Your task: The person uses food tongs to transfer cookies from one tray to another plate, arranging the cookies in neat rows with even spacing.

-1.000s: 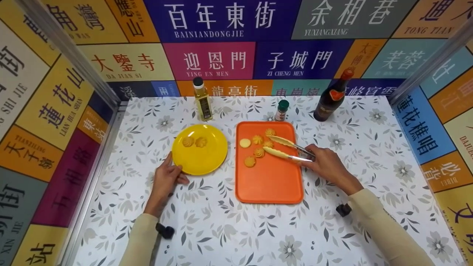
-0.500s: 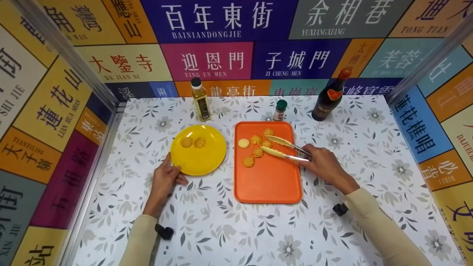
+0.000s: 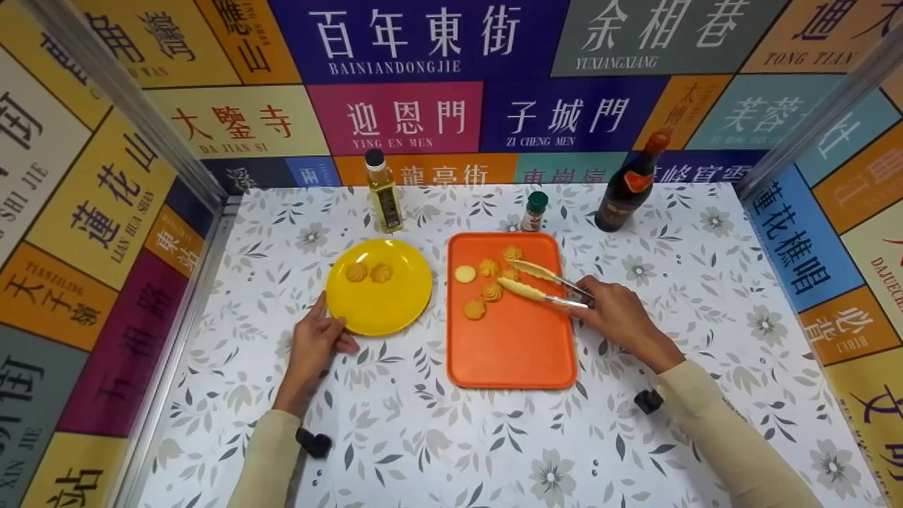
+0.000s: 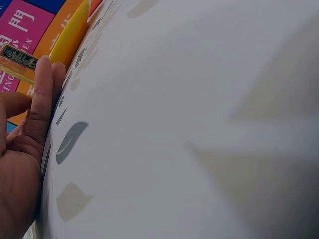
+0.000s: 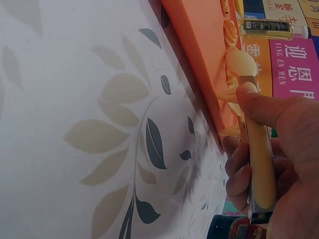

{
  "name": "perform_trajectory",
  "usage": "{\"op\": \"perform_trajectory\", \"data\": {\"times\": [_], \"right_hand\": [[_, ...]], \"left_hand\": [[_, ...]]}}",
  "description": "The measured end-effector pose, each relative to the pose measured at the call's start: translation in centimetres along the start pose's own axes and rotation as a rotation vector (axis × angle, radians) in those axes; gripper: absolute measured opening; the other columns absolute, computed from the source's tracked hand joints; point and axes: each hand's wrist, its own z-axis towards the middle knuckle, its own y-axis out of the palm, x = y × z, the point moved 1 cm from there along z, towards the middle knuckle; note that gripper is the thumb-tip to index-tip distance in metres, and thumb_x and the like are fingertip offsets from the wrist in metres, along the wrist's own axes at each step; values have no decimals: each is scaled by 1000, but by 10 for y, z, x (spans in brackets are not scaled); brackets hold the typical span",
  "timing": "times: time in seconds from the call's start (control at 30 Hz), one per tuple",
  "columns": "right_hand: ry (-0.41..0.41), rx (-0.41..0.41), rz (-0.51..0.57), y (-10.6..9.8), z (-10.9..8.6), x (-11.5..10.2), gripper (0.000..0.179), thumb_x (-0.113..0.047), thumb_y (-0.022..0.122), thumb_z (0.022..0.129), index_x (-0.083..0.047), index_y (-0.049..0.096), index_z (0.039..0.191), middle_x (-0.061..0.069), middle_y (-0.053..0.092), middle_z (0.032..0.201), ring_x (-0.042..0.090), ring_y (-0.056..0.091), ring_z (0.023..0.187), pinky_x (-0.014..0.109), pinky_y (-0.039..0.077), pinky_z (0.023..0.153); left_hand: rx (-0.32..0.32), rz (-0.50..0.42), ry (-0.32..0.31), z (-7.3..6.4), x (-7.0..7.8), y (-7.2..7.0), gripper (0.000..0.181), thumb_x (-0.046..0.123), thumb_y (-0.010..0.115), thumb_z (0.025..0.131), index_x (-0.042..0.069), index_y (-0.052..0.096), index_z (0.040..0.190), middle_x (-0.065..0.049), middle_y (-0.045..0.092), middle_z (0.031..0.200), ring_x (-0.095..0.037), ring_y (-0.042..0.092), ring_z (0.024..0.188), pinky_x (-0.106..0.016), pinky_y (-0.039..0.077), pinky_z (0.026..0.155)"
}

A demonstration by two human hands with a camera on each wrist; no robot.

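Observation:
A yellow plate (image 3: 384,307) carries two cookies, a swirled one (image 3: 356,272) and a flower-shaped one (image 3: 382,272). My left hand (image 3: 316,339) holds its lower-left rim, thumb at the edge; in the left wrist view two fingers (image 4: 42,94) lie nearly straight along the table. On the orange tray (image 3: 511,353) are several cookies (image 3: 488,267). My right hand (image 3: 621,314) grips a pair of tongs (image 3: 543,298) with cream tips and metal arms. The tips stand apart over the tray, either side of a cookie (image 3: 509,272); whether they touch it I cannot tell.
Behind the plate stands an oil bottle (image 3: 384,197). A green-capped jar (image 3: 535,212) stands behind the tray, with a dark red-topped bottle (image 3: 624,194) to its right. Printed panels wall in the back and sides of the floral-covered table (image 3: 423,451).
The whole head view shifted slightly at first. Hands, tongs, plate and cookies keep almost the same places, with the tongs' tips still apart around the same cookie.

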Motion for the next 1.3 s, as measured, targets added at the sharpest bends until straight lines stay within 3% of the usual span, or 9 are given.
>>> {"op": "perform_trajectory", "data": {"times": [0.57,1.1,1.3], "right_hand": [[-4,21,-9,0,-1,-2,38,-30,90,94,-2,74,113,0,57,69,23,55,63,37,42,59],[-21,58,12,3,-4,0,33,-26,89,95,-2,75,112,0,61,70,22,56,62,37,42,58],[-8,55,34,4,-5,1,33,-26,89,96,-4,75,116,4,68,78,23,58,66,37,46,60]], "left_hand": [[-11,0,12,-1,2,0,74,8,60,114,9,21,176,-29,74,87,-29,77,66,-42,70,69],[-19,15,16,-2,2,0,73,8,59,114,10,21,177,-30,73,86,-31,77,66,-43,70,69],[-18,21,27,-3,3,0,72,9,59,114,10,23,176,-31,73,86,-31,77,67,-42,70,69]]}}
